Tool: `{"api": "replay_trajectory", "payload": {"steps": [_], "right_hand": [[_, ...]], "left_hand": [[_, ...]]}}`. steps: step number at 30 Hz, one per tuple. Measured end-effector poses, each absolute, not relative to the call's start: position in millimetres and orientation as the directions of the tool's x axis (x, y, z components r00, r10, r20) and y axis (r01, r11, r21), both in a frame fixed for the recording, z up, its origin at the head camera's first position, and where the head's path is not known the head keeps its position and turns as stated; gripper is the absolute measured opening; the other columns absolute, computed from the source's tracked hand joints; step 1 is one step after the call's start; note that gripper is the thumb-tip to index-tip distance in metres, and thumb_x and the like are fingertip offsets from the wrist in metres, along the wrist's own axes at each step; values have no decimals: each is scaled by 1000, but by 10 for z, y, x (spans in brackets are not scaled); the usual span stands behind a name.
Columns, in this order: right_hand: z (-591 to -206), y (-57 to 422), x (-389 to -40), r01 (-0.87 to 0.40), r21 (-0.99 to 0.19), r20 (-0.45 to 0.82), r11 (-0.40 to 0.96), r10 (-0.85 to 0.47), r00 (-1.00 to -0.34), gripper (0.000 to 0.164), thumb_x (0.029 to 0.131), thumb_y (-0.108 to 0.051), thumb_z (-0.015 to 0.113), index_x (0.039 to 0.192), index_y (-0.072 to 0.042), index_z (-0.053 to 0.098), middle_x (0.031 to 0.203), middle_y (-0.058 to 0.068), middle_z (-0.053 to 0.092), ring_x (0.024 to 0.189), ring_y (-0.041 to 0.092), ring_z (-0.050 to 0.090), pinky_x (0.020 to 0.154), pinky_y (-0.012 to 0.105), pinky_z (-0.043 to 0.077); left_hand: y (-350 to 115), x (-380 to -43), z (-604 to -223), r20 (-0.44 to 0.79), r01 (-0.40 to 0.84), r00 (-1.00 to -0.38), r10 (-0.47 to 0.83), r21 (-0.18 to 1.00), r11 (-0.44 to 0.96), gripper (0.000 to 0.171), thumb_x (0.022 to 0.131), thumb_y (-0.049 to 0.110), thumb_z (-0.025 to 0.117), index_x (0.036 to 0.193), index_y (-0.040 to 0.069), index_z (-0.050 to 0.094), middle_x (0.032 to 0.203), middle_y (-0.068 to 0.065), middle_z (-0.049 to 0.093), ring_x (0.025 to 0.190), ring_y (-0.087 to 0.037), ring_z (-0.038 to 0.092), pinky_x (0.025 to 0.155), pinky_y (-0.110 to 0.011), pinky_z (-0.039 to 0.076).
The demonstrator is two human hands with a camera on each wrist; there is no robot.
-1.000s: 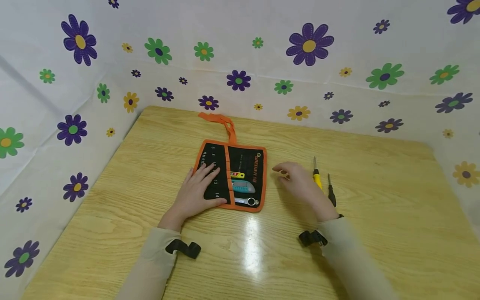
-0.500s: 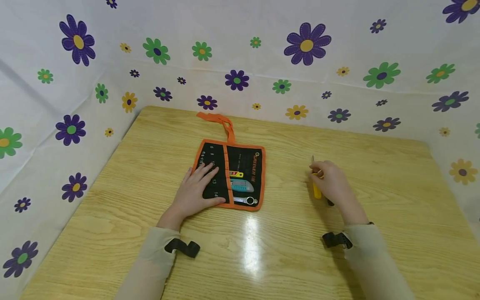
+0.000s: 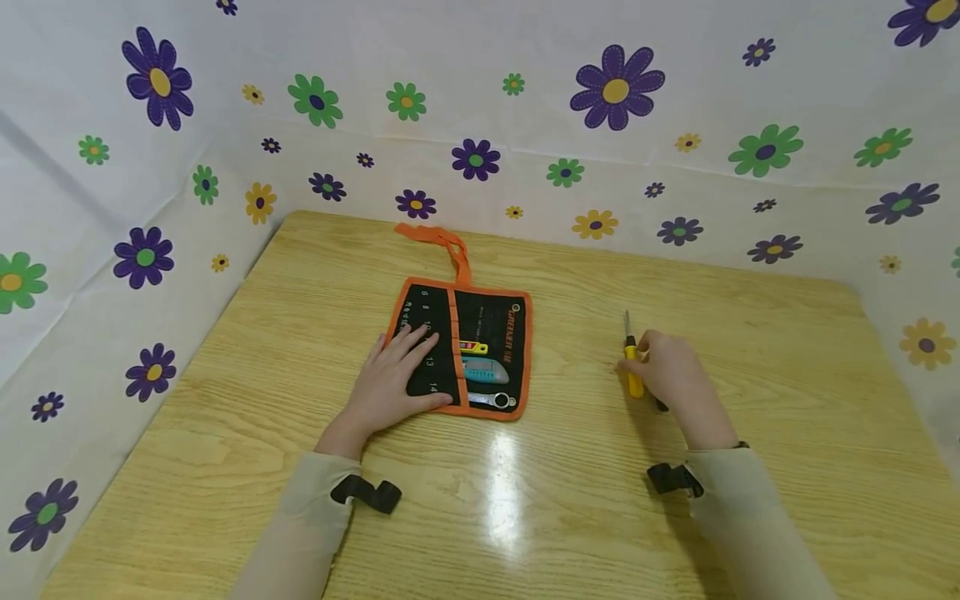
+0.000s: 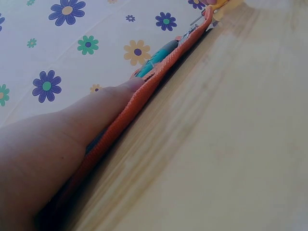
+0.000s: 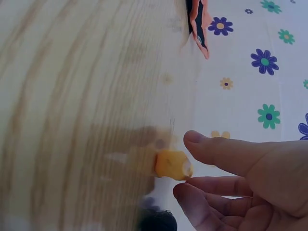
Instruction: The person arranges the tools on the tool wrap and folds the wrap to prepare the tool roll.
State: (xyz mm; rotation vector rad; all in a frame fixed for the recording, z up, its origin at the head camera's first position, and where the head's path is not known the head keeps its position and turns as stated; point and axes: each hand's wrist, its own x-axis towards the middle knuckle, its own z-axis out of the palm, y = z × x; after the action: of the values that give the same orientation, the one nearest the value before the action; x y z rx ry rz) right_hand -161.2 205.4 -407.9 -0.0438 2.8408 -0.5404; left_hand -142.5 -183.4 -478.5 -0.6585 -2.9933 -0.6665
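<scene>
A black tool pouch (image 3: 487, 312) with orange edging lies spread on the table, and my left hand (image 3: 390, 375) rests on its left part with fingers spread. Its pockets hold a small yellow item (image 3: 474, 348), a teal utility knife (image 3: 486, 370) and a ring-ended wrench (image 3: 495, 401). My right hand (image 3: 671, 375) is at a yellow-handled screwdriver (image 3: 633, 383) lying on the table. In the right wrist view, thumb and forefinger stand apart on either side of the yellow handle. A black-handled tool (image 3: 661, 406) lies beside it, mostly hidden under the hand.
An orange tie strap (image 3: 450, 242) runs from the pouch toward the back of the table (image 3: 570, 500). A white flowered cloth (image 3: 532, 125) rises along the back and left edges of the tabletop.
My right hand went right from beside the pouch to the yellow-handled screwdriver, then shifted slightly down to its handle, uncovering the shaft. The left hand stayed on the pouch.
</scene>
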Motion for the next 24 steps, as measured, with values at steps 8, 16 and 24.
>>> {"api": "replay_trajectory", "payload": {"steps": [8,16,24], "right_hand": [[-4138,2030,-1619,1,-381,-260,924,-106,-960,42,91,-23,67,111,12,54,106,32,62,83,32,63,62,35,53],[-4193,1909,-1654,-7,-442,-236,897,-124,-964,45,92,-19,66,118,15,53,107,30,63,84,30,63,64,33,54],[-4183,1713,-1692,-35,-469,-170,883,-129,-977,39,92,-13,63,116,16,55,99,26,64,74,24,61,59,29,52]], "left_hand": [[-1831,-1423,-4782,78,389,-916,393,405,828,97,76,69,63,152,20,28,157,-4,22,144,-27,13,115,-48,1],[-1831,-1419,-4794,105,402,-912,396,420,814,97,76,70,63,152,18,31,156,-6,25,143,-30,15,115,-51,3],[-1837,-1424,-4805,89,397,-914,396,406,823,97,76,72,60,152,21,29,156,-4,23,144,-28,13,115,-49,2]]}}
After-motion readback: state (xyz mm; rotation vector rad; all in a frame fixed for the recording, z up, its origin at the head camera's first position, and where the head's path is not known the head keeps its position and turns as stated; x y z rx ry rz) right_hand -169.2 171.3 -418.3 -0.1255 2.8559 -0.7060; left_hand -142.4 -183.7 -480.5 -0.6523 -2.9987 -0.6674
